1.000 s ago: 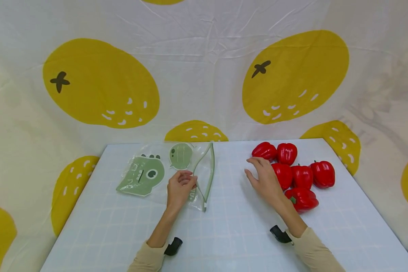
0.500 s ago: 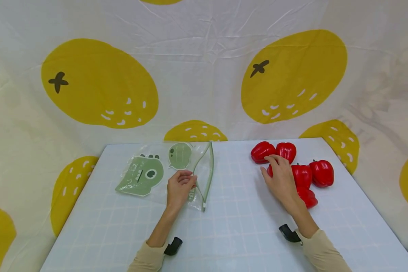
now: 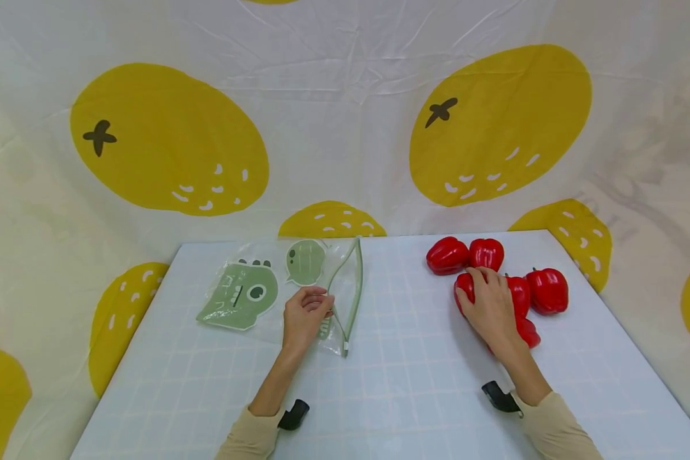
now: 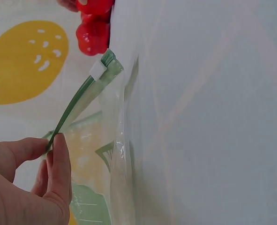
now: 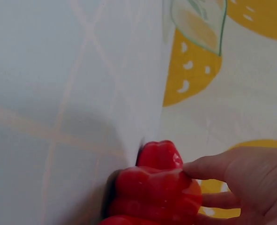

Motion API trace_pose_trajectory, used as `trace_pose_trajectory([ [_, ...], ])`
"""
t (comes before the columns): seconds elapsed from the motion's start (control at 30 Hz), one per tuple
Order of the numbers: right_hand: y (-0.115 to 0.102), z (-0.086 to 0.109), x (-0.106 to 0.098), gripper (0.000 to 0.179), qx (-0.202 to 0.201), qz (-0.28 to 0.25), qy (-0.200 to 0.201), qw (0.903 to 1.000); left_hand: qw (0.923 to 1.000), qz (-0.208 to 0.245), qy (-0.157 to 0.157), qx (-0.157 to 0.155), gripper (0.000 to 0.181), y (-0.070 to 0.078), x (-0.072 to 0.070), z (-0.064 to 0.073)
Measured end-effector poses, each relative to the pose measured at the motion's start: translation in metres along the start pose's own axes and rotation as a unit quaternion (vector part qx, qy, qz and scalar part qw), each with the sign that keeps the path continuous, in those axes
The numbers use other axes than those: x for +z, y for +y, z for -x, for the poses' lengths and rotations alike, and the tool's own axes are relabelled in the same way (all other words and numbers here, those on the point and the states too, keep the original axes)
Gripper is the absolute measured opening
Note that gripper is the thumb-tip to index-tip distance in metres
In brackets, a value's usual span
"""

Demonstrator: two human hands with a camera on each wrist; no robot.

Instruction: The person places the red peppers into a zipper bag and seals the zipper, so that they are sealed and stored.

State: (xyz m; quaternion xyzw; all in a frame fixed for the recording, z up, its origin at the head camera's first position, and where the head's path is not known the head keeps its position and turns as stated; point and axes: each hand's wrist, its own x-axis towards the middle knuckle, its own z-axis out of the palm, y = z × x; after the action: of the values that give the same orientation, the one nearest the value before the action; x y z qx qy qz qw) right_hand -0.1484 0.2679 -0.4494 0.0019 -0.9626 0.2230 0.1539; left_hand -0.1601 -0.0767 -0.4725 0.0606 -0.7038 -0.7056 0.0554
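A clear zip bag [image 3: 276, 335] printed with green cartoon figures lies at the table's left. My left hand [image 3: 306, 321] pinches the green zip edge [image 4: 75, 101] of its mouth between thumb and fingers, and the mouth gapes. On the right, my right hand [image 3: 491, 313] reaches over a shiny red bell pepper [image 3: 464, 292], thumb on its left side and fingers curled across its top. The right wrist view shows the thumb touching the red bell pepper [image 5: 152, 192]; the other fingertips are partly hidden behind it. This pepper still rests among the others.
Several more red bell peppers surround the right hand: two at the back [image 3: 447, 255], one at the far right [image 3: 547, 291], others partly behind the hand. The white table [image 3: 379, 396] ends at a fabric backdrop [image 3: 345, 128] with yellow fruit prints.
My right hand has moved rightward from beside the peppers and come down over one, its fingers closing about it. The left hand and the bag have stayed in place.
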Motion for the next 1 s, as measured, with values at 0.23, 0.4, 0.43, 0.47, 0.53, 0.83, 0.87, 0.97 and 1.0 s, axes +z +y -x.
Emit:
trace_pose_trajectory([
  [0.23, 0.004, 0.001, -0.004, 0.075, 0.01, 0.026, -0.014, 0.9995, 1.0, 0.007, -0.006, 0.001, 0.026, -0.001, 0.001, -0.001],
  [0.4, 0.006, 0.004, -0.005, 0.076, 0.008, 0.04, -0.01, 0.9991, 0.9998, 0.017, -0.012, 0.0, 0.026, -0.001, 0.002, -0.001],
  [0.43, 0.005, 0.004, -0.005, 0.077, 0.009, 0.042, -0.012, 0.999, 0.9998, 0.018, -0.012, 0.0, 0.026, -0.001, 0.003, 0.0],
  [0.47, 0.004, 0.004, -0.006, 0.078, 0.01, 0.042, -0.014, 0.999, 0.9997, 0.02, -0.011, 0.0, 0.026, -0.001, 0.003, 0.0],
  [0.53, 0.003, 0.004, -0.006, 0.08, 0.012, 0.043, -0.019, 0.9988, 0.9998, 0.02, -0.009, 0.0, 0.026, -0.001, 0.003, 0.0],
  [0.83, -0.005, 0.004, -0.006, 0.079, 0.014, 0.017, -0.017, 0.9996, 0.9998, 0.016, -0.003, 0.011, 0.026, 0.0, 0.003, -0.001],
  [0.87, -0.005, 0.004, -0.006, 0.079, 0.01, 0.013, -0.013, 0.9998, 0.9998, 0.015, -0.001, 0.013, 0.025, 0.0, 0.003, -0.001],
  [0.97, -0.007, 0.004, -0.004, 0.078, 0.003, -0.005, 0.0, 1.0, 0.9998, 0.016, 0.0, 0.014, 0.024, 0.0, 0.003, -0.002],
  [1.0, -0.007, 0.004, -0.003, 0.077, 0.003, -0.013, 0.003, 0.9999, 0.9997, 0.018, 0.0, 0.015, 0.024, -0.001, 0.003, -0.002],
])
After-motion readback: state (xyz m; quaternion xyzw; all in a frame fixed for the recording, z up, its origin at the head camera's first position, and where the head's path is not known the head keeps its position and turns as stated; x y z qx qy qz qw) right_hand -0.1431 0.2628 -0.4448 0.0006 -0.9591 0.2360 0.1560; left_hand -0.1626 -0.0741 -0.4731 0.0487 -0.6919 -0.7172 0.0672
